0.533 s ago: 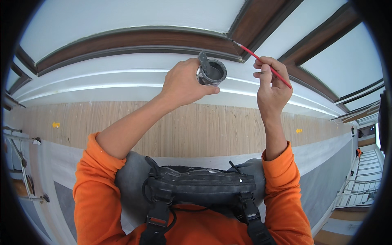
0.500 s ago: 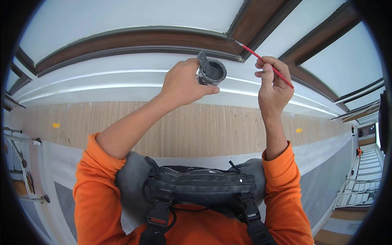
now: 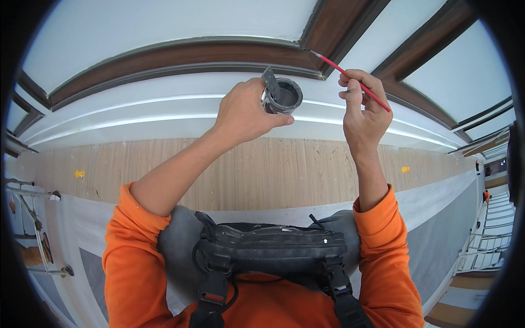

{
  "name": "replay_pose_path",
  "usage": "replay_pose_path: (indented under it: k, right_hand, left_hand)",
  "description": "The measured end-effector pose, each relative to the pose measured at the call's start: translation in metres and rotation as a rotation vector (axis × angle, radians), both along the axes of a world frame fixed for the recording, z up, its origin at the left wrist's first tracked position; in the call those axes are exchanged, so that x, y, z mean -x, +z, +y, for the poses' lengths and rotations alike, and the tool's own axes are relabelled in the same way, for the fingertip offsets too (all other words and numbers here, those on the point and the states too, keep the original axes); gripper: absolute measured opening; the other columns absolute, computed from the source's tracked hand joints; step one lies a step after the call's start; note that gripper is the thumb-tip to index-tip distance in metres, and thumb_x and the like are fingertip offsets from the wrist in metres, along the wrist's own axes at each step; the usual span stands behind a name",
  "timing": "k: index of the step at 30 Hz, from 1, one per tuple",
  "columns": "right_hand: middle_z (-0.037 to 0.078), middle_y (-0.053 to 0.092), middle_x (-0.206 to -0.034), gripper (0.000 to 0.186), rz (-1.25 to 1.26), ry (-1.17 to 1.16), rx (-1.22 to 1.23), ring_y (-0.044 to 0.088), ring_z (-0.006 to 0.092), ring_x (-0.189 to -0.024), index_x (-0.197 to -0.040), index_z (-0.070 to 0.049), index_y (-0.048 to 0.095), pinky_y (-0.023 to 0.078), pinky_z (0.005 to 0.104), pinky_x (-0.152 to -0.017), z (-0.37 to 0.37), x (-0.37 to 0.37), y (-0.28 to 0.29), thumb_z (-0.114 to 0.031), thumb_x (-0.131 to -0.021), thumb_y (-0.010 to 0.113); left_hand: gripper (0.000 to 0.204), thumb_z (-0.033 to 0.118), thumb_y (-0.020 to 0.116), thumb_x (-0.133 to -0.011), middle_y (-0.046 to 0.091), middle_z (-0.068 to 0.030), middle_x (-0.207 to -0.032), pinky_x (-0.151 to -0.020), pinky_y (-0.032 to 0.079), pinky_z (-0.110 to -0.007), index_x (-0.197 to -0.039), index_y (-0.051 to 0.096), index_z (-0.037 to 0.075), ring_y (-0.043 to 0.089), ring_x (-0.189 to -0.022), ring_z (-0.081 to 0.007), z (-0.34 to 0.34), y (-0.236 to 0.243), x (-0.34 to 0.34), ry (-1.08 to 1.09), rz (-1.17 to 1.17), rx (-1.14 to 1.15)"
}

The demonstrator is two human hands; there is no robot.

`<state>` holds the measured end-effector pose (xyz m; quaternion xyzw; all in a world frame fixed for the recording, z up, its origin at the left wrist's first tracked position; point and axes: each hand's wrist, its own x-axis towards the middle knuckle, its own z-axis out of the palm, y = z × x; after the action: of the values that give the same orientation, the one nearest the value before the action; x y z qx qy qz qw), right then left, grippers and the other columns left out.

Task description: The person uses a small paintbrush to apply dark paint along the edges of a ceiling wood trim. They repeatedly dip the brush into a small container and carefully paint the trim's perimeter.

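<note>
1. At the left, the brown rail (image 3: 191, 56) runs below a white panel (image 3: 164, 22), with dark grey strips along both its edges. The grey looks continuous at this size, so I judge this stretch largely finished; small gaps would be too fine to see.

2. Near the middle, the left hand (image 3: 243, 109) has its fingers wrapped round the cup (image 3: 299, 97), holding it just in front of the wall. A scraper (image 3: 270, 81) stands tilted in it, and some grey paint (image 3: 287, 99) shows inside, so supply seems no obstacle.

3. Just right of the cup, the brush (image 3: 332, 65) points up and left, its tip over the place where the rail meets the slanting post (image 3: 338, 24). This corner appears to be the spot in hand. Contact cannot be told, nor whether any paint there is fresh; I would count it as unfinished.

4. The right hand (image 3: 365, 112) grips the red handle, pinched between thumb and fingers like a pen.

5. Farther right, another brown post (image 3: 415, 52) also carries dark edges. No bare stretch stands out, so what is left looks like fine touching-up, though that is only a judgement.
</note>
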<state>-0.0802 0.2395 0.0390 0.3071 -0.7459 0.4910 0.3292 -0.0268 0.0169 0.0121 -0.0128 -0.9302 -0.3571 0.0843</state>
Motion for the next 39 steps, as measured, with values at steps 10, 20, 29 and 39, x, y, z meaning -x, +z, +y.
replay_pose_path:
  k: [10,20,29,39]
  right_hand:
    - [0.008,0.077,-0.100,0.015,0.091,0.049,0.002,0.074,0.0144,-0.089,-0.110,-0.002,0.075,0.057,0.0261,-0.080,-0.010,-0.001,-0.003,0.003,-0.097,0.069]
    - [0.006,0.079,-0.097,0.014,-0.020,0.002,0.084,0.076,0.0136,-0.090,-0.111,-0.003,0.075,0.060,0.0259,-0.075,0.003,0.004,0.001,-0.004,-0.102,0.065]
    - [0.007,0.079,-0.097,0.014,-0.114,0.053,0.200,0.076,0.0129,-0.089,-0.113,-0.002,0.074,0.060,0.0245,-0.074,0.010,0.020,0.001,-0.008,-0.104,0.065]
    - [0.009,0.078,-0.101,0.016,-0.154,0.066,0.214,0.076,0.0141,-0.093,-0.116,-0.001,0.074,0.062,0.0249,-0.073,0.013,0.021,0.008,-0.008,-0.107,0.063]
  left_hand:
    - [0.063,0.045,0.096,-0.069,0.076,-0.0160,-0.109,-0.093,0.056,-0.044,-0.111,0.074,0.004,0.072,-0.107,-0.0333,-0.002,-0.004,0.000,-0.003,0.032,-0.033]
    - [0.063,0.047,0.095,-0.069,0.075,-0.0161,-0.109,-0.093,0.056,-0.045,-0.109,0.073,0.003,0.070,-0.109,-0.0343,0.002,-0.009,0.003,0.009,0.013,-0.042]
    - [0.063,0.044,0.095,-0.070,0.076,-0.0151,-0.111,-0.092,0.055,-0.044,-0.113,0.072,0.006,0.071,-0.108,-0.0335,0.002,-0.018,0.012,-0.015,0.023,-0.056]
    - [0.061,0.041,0.097,-0.070,0.076,-0.0140,-0.108,-0.093,0.055,-0.041,-0.112,0.073,0.004,0.072,-0.105,-0.0314,0.010,-0.023,0.014,-0.006,-0.006,-0.086]
